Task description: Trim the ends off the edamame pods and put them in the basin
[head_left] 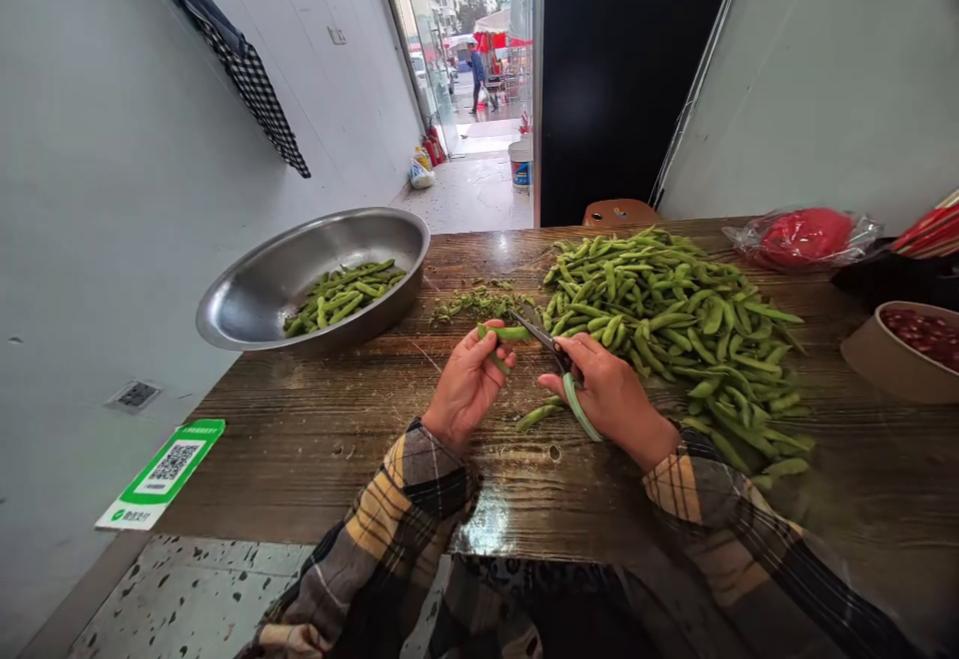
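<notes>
My left hand [469,384] is closed on a green bean pod [506,333], held level over the wooden table [315,429]. My right hand [610,397] grips scissors [550,347] with green handles; their blades point at the pod's right end. A big heap of green pods [674,325] lies just right of my hands. One loose pod [537,415] rests on the table under the scissors.
A steel basin [315,275] holding several pods sits at the left rear. Cut pod tips [476,302] lie behind my hands. A brown bowl of red bits [910,349] and a red bag [805,235] stand at the right. The left wall is close.
</notes>
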A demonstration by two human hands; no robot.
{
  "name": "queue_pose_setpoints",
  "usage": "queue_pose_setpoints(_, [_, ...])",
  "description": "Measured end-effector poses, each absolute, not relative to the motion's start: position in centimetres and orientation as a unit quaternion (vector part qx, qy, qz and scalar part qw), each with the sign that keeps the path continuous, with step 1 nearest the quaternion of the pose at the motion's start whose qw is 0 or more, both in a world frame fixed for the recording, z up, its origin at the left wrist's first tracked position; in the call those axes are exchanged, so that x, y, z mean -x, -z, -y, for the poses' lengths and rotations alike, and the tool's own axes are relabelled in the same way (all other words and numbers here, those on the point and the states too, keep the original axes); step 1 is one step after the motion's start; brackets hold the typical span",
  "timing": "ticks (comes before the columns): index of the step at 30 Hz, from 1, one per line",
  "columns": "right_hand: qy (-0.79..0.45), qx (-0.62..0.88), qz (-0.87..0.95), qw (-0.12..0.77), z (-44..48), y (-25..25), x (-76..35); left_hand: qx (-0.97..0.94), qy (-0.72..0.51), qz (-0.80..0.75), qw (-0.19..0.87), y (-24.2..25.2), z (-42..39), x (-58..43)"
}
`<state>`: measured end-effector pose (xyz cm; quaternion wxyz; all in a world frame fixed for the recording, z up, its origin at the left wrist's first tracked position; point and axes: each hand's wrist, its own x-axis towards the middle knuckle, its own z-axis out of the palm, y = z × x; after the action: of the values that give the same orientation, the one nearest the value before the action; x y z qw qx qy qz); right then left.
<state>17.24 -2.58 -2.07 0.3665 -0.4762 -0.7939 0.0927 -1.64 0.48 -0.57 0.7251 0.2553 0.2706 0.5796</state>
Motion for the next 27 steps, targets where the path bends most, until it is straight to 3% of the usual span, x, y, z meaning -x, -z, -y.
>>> queue_pose_setpoints(13, [-0.1, 0.47, 0.806, 0.346, 2.4, 2.6, -17.4, -0.28, -0.583, -0.302, 0.7, 0.8, -0.9, 2.2])
queue_pose_setpoints(20, [-0.08, 0.517, 0.727, 0.444, 1.3, 1.4, -19.5, -0.382, -0.538, -0.291, 0.693, -0.3, -0.6, 2.7])
queue_pose_setpoints(22, [-0.081, 0.524, 0.719, 0.449, 1.2, 1.1, -19.7, -0.476, -0.478, -0.33, 0.66, -0.7, -0.3, 2.4])
queue_pose_setpoints(27, [-0.09, 0.512, 0.736, 0.433, 1.4, 1.1, -19.3, -0.726, -0.31, -0.405, 0.461, -0.5, 0.4, 1.6])
